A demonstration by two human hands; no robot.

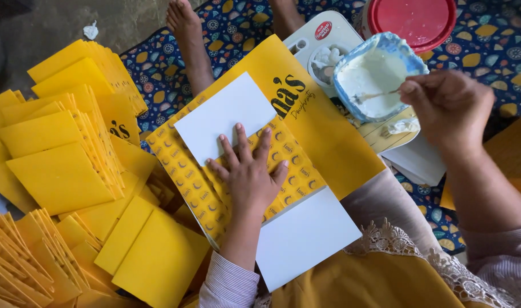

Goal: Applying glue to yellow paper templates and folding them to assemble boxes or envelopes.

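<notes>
Cardboard everywhere in this one, basically. The person sits on a patterned mat (pixel 175 74) with a flat yellow box blank (pixel 329 131) laid across the lap, printed side partly up and white flaps showing at the upper left and the lower right. The left hand (pixel 250 177) lies flat on the patterned middle panel, fingers (pixel 240 140) spread wide and not gripping anything, just pressing down, and I'd say that's to keep the sheet from sliding or springing up off the knees. So the blank sits directly under that palm, touching it, with the fingertips ending right at the edge of the upper white flap. The right hand (pixel 449 105) is off to the side over a small blue tub of white paste (pixel 374 74), fingers pinched shut around a thin stick or brush (pixel 377 94) whose tip is down in the paste. The tub rests on a white tray (pixel 306 40) just beyond the blank's far edge, close enough to dip without shifting the body, which looks like why it's parked there. A red lid (pixel 414 20) sits behind it. Stacks of folded yellow pieces (pixel 61 165) fan out on the left, within easy reach of the pressing hand.
</notes>
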